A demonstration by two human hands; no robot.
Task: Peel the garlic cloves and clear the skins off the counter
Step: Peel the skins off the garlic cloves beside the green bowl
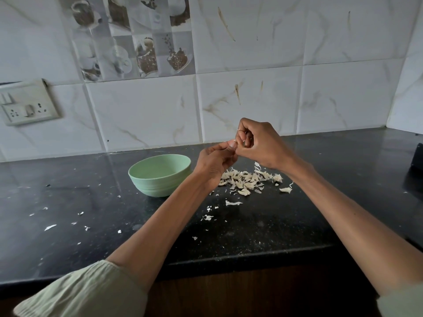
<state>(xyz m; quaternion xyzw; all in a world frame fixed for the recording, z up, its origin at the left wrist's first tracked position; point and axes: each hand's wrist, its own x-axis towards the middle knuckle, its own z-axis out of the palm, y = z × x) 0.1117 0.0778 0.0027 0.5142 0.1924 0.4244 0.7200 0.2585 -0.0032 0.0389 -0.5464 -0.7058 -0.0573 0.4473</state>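
Both hands are raised together above the black counter (263, 225), behind a pile of pale garlic skins (248, 179). My left hand (215, 161) pinches a small garlic clove (233, 146) between thumb and fingers. My right hand (258, 143) curls its fingers at the same clove and pinches at its skin. The clove is mostly hidden by the fingers. A light green bowl (160, 175) stands on the counter just left of my left hand; its inside is hidden from this angle.
Loose skin flakes (208, 217) lie scattered over the counter, some far left (50, 227). A tiled wall rises behind, with a switch and socket plate (27, 104) at the left. A dark object (417, 159) sits at the right edge. The counter's front edge runs below my forearms.
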